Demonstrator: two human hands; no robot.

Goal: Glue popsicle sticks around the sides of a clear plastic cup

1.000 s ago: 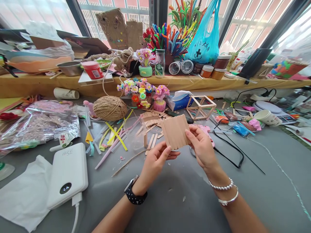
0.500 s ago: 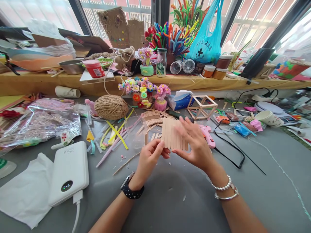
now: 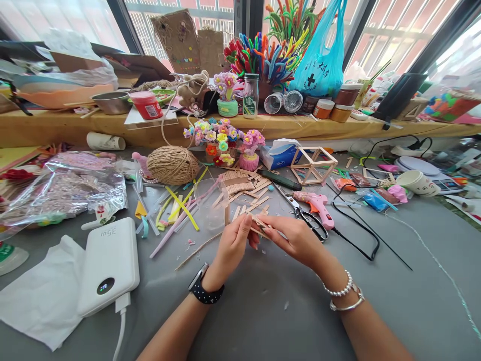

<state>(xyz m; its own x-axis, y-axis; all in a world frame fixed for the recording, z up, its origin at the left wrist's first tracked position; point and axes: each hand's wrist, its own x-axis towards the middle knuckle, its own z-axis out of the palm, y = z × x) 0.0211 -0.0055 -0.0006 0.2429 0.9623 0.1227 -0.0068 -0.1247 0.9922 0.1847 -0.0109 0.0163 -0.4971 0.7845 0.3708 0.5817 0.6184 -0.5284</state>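
Observation:
My left hand (image 3: 233,245) and my right hand (image 3: 293,238) meet over the grey table (image 3: 263,311), both gripping a flat panel of glued wooden craft sticks (image 3: 259,222). The panel lies nearly edge-on to me, so only its thin rim shows between my fingers. A black watch sits on my left wrist; silver bracelets circle my right wrist. Loose craft sticks (image 3: 240,185) are piled just beyond my hands.
Scissors (image 3: 306,215) and a pink glue gun (image 3: 317,204) with a black cord lie right of my hands. A white power bank (image 3: 108,263), tissue, a twine ball (image 3: 173,164), a wooden stick cube (image 3: 313,164) and pipe-cleaner flowers (image 3: 225,138) crowd the table.
The stick panel was held up facing me; it has been tipped down flat and lowered toward the table. My right hand moved from its face to its edge, uncovering the scissors and glue gun.

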